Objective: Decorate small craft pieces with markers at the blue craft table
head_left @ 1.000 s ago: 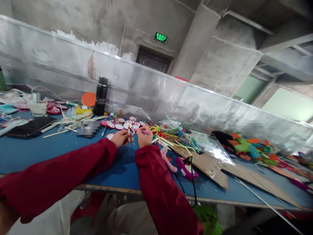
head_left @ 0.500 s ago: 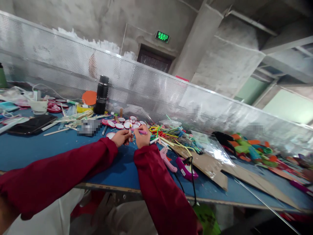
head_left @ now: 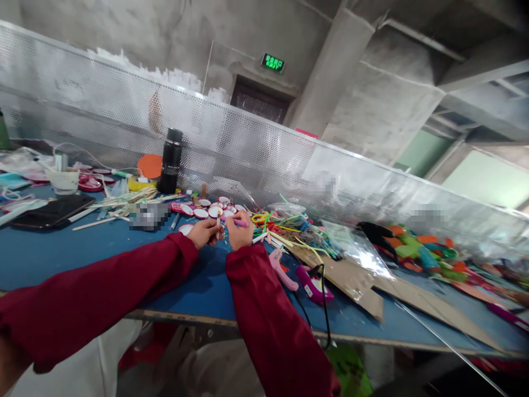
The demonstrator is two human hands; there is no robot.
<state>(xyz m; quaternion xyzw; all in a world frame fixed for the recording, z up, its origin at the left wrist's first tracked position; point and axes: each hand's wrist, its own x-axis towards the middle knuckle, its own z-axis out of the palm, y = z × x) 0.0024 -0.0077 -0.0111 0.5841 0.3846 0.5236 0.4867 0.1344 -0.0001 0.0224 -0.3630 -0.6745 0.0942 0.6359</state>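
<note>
My left hand [head_left: 203,233] is closed, its fingertips pinching a thin pale stick [head_left: 218,221] that stands roughly upright with a yellowish top. Beside it, my right hand [head_left: 240,231] grips a pink pen-like tool [head_left: 236,221], whose left end points at the stick. Whether the two touch is too small to tell. Just behind my hands lie several round white pieces with red rims [head_left: 201,213]. A pink glue gun [head_left: 283,270] rests on the table to the right of my right forearm.
The blue table [head_left: 182,292] also carries a black bottle [head_left: 171,161], a white cup [head_left: 63,181], a dark phone [head_left: 53,211] and wooden sticks at left. Rightward are tangled colourful pipe cleaners [head_left: 297,229], a purple device [head_left: 314,285] with a black cable, and cardboard [head_left: 351,281]. A perforated metal panel [head_left: 248,149] stands behind.
The view has shifted very slightly. Both hands keep nearly the same pose, still holding the stick and the pink tool close together.
</note>
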